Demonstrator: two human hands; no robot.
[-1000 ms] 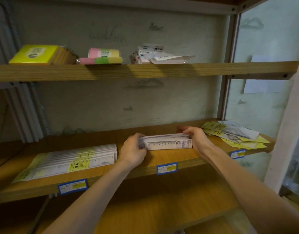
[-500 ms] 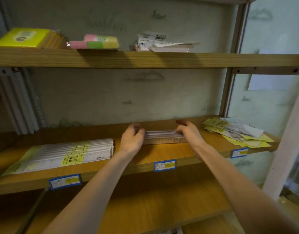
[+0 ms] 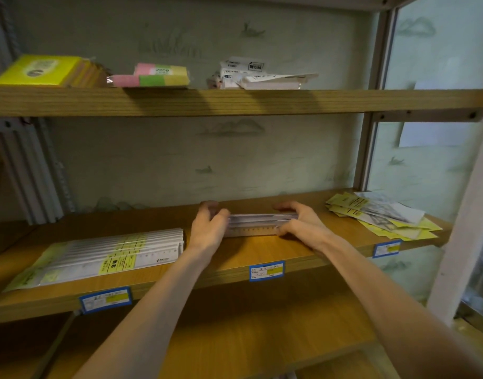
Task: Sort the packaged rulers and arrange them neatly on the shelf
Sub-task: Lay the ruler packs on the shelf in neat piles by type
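Two hands hold our small ruler stack [image 3: 258,224] flat on the middle shelf [image 3: 262,253]: left hand [image 3: 207,231] curls round its left end, right hand [image 3: 300,224] round its right. Left of them lies a longer ruler pile [image 3: 112,255]; at the far right, loose yellow packets [image 3: 382,217].

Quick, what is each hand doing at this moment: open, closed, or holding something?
Left hand: fingers curled round the left end of the small stack of packaged rulers.
Right hand: grips the right end of the same stack.
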